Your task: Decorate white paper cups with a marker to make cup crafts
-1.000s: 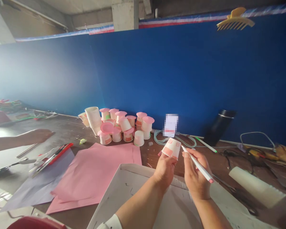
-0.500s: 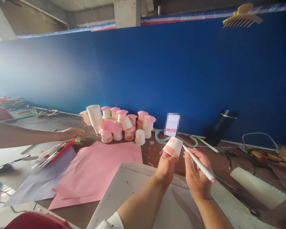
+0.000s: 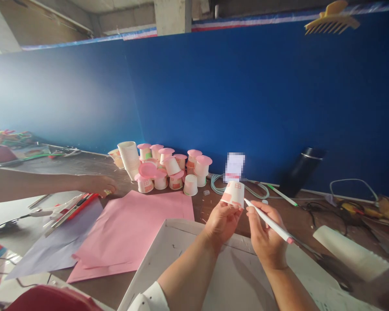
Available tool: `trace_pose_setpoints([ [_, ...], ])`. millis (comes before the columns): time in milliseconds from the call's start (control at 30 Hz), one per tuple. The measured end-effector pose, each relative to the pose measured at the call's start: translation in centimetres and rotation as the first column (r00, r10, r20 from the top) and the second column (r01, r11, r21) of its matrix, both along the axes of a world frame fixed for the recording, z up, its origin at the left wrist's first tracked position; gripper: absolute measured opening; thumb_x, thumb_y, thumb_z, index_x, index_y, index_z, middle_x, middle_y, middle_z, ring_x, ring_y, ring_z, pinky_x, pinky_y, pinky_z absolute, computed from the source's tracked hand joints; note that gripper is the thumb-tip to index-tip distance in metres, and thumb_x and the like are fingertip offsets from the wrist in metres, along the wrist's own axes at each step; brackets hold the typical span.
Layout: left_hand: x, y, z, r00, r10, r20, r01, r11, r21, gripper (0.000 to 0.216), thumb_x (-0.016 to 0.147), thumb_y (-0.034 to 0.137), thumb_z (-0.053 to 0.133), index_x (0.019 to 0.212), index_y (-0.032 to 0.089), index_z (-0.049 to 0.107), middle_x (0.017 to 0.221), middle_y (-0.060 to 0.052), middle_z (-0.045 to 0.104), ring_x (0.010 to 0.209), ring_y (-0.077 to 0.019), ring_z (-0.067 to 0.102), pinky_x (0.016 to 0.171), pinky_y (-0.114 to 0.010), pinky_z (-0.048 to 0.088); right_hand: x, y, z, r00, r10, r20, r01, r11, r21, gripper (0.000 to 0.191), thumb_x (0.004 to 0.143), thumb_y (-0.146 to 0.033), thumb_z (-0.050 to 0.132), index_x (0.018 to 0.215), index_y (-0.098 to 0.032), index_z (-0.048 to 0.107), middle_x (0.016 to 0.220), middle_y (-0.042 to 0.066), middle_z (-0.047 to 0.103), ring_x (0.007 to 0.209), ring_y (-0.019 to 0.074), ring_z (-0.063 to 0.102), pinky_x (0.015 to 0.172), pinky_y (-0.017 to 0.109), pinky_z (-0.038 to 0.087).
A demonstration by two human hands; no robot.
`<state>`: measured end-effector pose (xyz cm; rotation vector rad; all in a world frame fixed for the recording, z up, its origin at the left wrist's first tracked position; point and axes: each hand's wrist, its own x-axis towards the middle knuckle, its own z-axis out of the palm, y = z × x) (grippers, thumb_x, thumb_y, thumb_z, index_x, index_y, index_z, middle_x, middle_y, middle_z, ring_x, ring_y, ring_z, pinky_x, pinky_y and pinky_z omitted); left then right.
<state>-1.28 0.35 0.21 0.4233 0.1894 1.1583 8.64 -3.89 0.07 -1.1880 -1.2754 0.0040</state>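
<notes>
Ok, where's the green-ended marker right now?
In the head view, right of centre, the green-ended marker lies on the table between the pale cable loops and the black bottle, beyond the right hand.

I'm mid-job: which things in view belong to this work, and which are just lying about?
Seem to belong:
patterned paper cup, in the left hand
white marker, in the right hand
pink-topped cups
cup stack
pink sheets, matching the tops' colour

Probably just lying about:
black flask
yellow claw clip
lavender sheet, though I can't be sure
</notes>
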Motion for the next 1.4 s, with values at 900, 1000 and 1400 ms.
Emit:
trace_pose_setpoints([
  [900, -0.23, -0.06, 0.45, 0.998, -0.058, 0.001, 0.058, 0.993, 0.098, 0.046, 0.066, 0.006, 0.070, 0.111, 0.016, 0.063, 0.078, -0.001, 0.058, 0.076, -0.0083, 0.056, 0.082, -0.020, 0.045, 0.35, 0.01, 0.24, 0.966, -0.115, 0.230, 0.112, 0.993, 0.030, 0.017, 0.089, -0.032, 0.052, 0.093, -0.017, 0.059, 0.087, 0.007, 0.066, 0.076, 0.0172, 0.062, 0.070, 0.029, 0.049],
  [1000, -0.27, -0.07, 0.43, 0.998, -0.056, 0.000, 0.056, 0.994, 0.090, 0.048, 0.065, 0.006, 0.071, 0.110, 0.016, 0.063, 0.078, 0.000, 0.057, 0.075, -0.0082, 0.055, 0.081, -0.020, 0.045, 0.47, 0.15, 0.09, 0.970, -0.091, 0.226, 0.087, 0.996, 0.028, 0.016, 0.089, -0.031, 0.052, 0.093, -0.018, 0.059, 0.087, 0.007, 0.065, 0.077, 0.0176, 0.062, 0.070, 0.030, 0.049],
  [1400, -0.25, -0.09, 0.47, 0.998, -0.035, -0.053, 0.038, 0.997, 0.062, 0.044, 0.063, 0.009, 0.072, 0.105, 0.015, 0.063, 0.080, -0.001, 0.059, 0.077, -0.0105, 0.057, 0.081, -0.023, 0.045, 0.38, 0.08, 0.26, 0.971, -0.082, 0.225, 0.087, 0.996, -0.012, 0.021, 0.089, -0.037, 0.050, 0.092, -0.019, 0.060, 0.087, 0.008, 0.066, 0.077, 0.0196, 0.063, 0.071, 0.033, 0.049],
])
